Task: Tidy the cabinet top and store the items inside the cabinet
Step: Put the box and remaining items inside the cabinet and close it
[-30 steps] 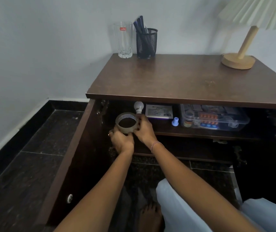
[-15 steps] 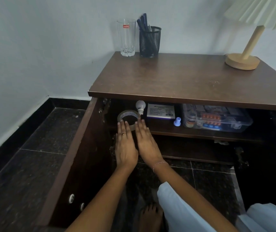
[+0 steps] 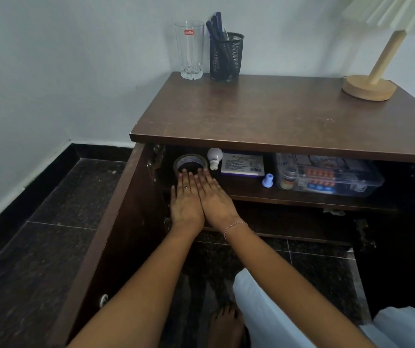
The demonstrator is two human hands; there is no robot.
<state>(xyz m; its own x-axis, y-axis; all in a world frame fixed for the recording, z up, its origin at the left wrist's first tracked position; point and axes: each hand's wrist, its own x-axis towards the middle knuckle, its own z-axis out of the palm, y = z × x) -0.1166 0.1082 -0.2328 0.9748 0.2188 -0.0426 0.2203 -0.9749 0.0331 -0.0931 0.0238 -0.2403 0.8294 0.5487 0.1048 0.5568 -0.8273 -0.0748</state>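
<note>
- Brown tape roll sits on the cabinet's upper shelf, at the fingertips of both hands.
- Left hand and right hand lie flat side by side, fingers straight, gripping nothing.
- White bulb is just beyond the right hand; a clear container is farther right.
- Glass and pen holder stand on the counter above the hands.

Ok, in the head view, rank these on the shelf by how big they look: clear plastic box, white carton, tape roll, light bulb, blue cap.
1. Clear plastic box, largest.
2. White carton.
3. Tape roll, close to the carton and partly hidden, so that pair is unsure.
4. Light bulb.
5. Blue cap, smallest.
</note>
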